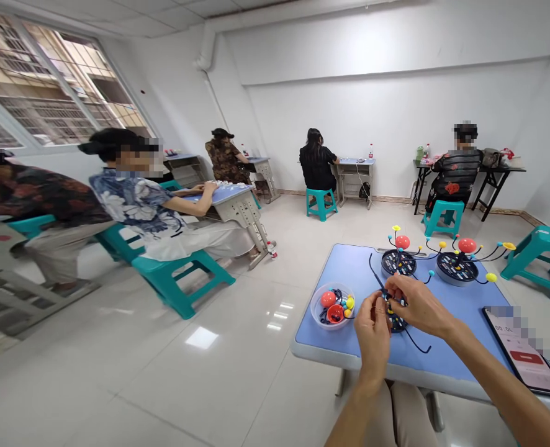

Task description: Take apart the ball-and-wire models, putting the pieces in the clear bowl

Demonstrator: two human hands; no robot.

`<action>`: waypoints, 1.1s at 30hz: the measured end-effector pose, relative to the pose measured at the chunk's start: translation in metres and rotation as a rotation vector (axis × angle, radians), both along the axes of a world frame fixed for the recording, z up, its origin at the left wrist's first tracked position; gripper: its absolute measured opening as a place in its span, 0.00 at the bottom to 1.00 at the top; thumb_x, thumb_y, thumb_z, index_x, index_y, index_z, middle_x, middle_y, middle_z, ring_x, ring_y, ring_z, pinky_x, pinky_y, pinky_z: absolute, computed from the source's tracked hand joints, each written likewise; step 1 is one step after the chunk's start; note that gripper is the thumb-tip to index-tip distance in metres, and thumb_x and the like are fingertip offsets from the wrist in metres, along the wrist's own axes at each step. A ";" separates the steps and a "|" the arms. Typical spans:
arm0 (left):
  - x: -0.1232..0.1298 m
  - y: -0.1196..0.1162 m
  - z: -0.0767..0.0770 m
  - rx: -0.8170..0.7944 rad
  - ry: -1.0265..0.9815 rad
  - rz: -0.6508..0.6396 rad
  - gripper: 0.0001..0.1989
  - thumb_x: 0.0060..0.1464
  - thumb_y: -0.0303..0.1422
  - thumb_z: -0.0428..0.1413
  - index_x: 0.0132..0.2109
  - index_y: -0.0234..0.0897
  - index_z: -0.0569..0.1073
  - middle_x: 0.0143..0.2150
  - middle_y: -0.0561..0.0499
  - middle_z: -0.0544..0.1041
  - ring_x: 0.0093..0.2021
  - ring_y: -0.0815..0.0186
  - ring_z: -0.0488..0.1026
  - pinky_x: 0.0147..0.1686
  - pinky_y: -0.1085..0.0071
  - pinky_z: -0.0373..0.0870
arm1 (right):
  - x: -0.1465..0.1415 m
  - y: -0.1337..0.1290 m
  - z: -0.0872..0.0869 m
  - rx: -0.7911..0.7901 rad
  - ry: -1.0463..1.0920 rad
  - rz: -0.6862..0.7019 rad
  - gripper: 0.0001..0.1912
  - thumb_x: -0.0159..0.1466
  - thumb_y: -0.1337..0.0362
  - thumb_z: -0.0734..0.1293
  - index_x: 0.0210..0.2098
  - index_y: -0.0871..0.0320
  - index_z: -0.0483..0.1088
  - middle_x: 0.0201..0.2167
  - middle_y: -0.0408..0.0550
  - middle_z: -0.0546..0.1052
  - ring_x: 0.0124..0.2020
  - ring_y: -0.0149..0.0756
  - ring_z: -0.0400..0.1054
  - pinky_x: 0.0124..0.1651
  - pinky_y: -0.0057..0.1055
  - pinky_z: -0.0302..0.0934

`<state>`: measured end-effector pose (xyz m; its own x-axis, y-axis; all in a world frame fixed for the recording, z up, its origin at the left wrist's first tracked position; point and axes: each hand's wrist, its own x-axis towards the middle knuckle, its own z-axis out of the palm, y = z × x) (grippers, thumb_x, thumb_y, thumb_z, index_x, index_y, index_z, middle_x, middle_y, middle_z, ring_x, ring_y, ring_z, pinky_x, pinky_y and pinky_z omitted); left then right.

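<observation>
Over the front of a blue desk (321, 329), my hands meet above a round black printed base (400, 324). My right hand (419, 304) pinches a thin black curved rod (375, 270), whose free end rises to the upper left. My left hand (372, 326) is closed right beside it, its fingertips touching those of the right; what they grip is hidden. Another black rod end (417, 345) sticks out at the lower right of the base. Close by on the left, a clear plastic bowl (316, 318) holds red, yellow and blue balls and black pieces.
Two assembled planet models, one left (398, 264) and one right (457, 268), stand at the desk's back edge, arms spreading outward. A phone (519, 354) lies on the right. A green stool (542, 251) stands beyond it. Several people sit at other desks, one nearby at left (139, 205).
</observation>
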<state>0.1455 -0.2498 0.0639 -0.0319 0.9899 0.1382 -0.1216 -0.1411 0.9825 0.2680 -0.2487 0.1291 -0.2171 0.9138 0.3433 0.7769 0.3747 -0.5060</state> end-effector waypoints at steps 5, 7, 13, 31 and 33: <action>-0.029 -0.005 0.032 -0.175 -0.387 -0.093 0.21 0.46 0.49 0.63 0.35 0.33 0.75 0.19 0.60 0.61 0.17 0.77 0.56 0.15 0.79 0.54 | -0.018 -0.019 0.004 0.010 0.130 0.098 0.07 0.57 0.72 0.60 0.32 0.55 0.67 0.27 0.41 0.70 0.29 0.30 0.61 0.32 0.27 0.56; -0.039 -0.005 0.038 -0.198 -0.475 -0.082 0.22 0.41 0.48 0.66 0.34 0.33 0.75 0.21 0.60 0.63 0.17 0.77 0.57 0.14 0.79 0.54 | -0.023 -0.025 0.004 0.008 0.181 0.129 0.08 0.57 0.72 0.60 0.33 0.55 0.68 0.27 0.41 0.70 0.28 0.30 0.61 0.32 0.27 0.57; -0.054 -0.015 0.041 -0.190 -0.516 -0.052 0.19 0.42 0.45 0.67 0.32 0.32 0.75 0.23 0.58 0.66 0.18 0.77 0.61 0.14 0.78 0.59 | -0.046 -0.039 -0.003 0.034 0.273 0.031 0.03 0.61 0.66 0.64 0.35 0.55 0.68 0.29 0.42 0.71 0.29 0.31 0.62 0.33 0.28 0.59; -0.090 -0.013 0.031 -0.193 -0.535 0.089 0.22 0.39 0.48 0.67 0.29 0.31 0.75 0.18 0.58 0.65 0.14 0.78 0.56 0.10 0.80 0.53 | -0.092 -0.048 -0.028 0.166 0.310 -0.071 0.10 0.65 0.61 0.62 0.30 0.56 0.71 0.23 0.44 0.75 0.22 0.31 0.65 0.27 0.27 0.59; -0.090 -0.009 0.026 -0.208 -0.541 0.101 0.22 0.38 0.48 0.68 0.28 0.31 0.74 0.18 0.59 0.64 0.14 0.79 0.55 0.10 0.80 0.50 | -0.099 -0.050 -0.029 0.189 0.303 -0.088 0.10 0.65 0.61 0.62 0.30 0.55 0.72 0.23 0.44 0.74 0.22 0.31 0.65 0.27 0.27 0.59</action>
<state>0.0552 -0.2586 0.0903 -0.1398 0.9828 -0.1207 -0.6093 0.0107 0.7929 0.1687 -0.2987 0.1000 -0.0026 0.8388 0.5445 0.6358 0.4216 -0.6465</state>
